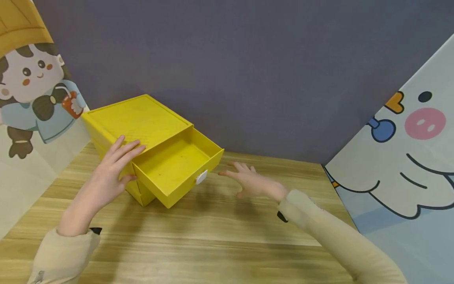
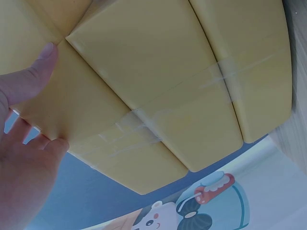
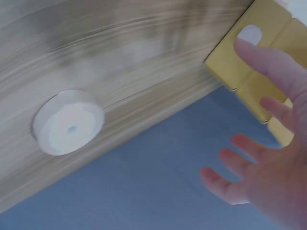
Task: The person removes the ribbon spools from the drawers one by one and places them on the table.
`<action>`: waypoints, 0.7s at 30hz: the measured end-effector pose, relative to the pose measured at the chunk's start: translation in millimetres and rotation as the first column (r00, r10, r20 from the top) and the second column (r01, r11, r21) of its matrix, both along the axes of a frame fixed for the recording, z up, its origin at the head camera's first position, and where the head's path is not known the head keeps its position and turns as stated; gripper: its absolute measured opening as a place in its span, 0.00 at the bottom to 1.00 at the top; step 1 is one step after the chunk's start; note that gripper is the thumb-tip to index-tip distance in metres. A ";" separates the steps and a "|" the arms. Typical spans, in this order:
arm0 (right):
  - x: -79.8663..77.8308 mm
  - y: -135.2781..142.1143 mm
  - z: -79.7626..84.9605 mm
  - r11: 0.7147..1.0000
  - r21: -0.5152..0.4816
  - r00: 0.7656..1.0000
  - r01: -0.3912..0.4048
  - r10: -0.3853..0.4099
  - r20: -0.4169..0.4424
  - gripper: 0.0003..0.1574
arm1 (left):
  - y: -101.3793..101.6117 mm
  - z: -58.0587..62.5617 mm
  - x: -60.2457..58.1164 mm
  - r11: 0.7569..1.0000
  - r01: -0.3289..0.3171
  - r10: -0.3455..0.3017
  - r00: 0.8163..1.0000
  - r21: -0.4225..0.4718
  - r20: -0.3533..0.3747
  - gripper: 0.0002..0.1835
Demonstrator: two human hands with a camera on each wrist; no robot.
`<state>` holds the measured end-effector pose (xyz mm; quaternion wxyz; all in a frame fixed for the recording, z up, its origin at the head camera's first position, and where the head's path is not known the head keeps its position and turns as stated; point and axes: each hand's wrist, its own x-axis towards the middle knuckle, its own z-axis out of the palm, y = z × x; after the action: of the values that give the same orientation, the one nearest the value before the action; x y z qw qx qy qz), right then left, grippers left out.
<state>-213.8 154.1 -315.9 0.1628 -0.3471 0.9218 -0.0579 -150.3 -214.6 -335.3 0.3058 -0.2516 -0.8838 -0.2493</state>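
A yellow drawer cabinet (image 1: 138,114) stands at the left on the wooden tabletop, turned at an angle. Its top drawer (image 1: 193,185) is pulled out and has a white knob (image 1: 201,177). My left hand (image 1: 111,173) rests with extended fingers on the cabinet's top near the front edge, thumb lower down. In the left wrist view, clear tape (image 2: 139,122) crosses the seams of the cabinet's side (image 2: 158,86). Right of the drawer my right hand (image 1: 252,181) hovers, fingers spread, holding nothing; in its wrist view the cabinet (image 3: 228,62) appears behind the thumb.
In the right wrist view a round white object (image 3: 69,123) lies on the wooden surface (image 3: 144,72). A grey-blue panel (image 1: 248,79) rises behind the table. Printed cartoon panels stand at the left (image 1: 21,173) and right (image 1: 390,157).
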 end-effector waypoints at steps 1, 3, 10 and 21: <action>2.7 -1.3 1.1 1.000 -0.001 1.000 -0.013 0.013 -0.008 0.53 | -0.1 -0.1 0.3 1.000 -0.002 0.002 1.000 0.000 -0.004 0.48; 7.7 -3.8 3.5 1.000 -0.003 0.999 -0.031 0.031 -0.031 0.52 | -0.2 -0.3 0.6 1.000 -0.004 0.004 1.000 -0.002 -0.009 0.48; 24.6 -7.8 12.4 0.995 -0.028 0.989 -0.098 0.094 -0.117 0.51 | 0.2 1.1 1.8 1.000 -0.008 0.008 1.000 -0.011 -0.014 0.48; 44.8 -14.3 17.2 0.937 -0.189 0.920 -0.295 0.225 -0.320 0.45 | 0.3 1.3 1.8 1.000 -0.015 0.015 1.000 -0.011 -0.004 0.48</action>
<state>-169.0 139.8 -298.7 -0.0115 -0.4885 0.8677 -0.0916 -148.5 -214.3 -334.0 0.3081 -0.2471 -0.8864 -0.2416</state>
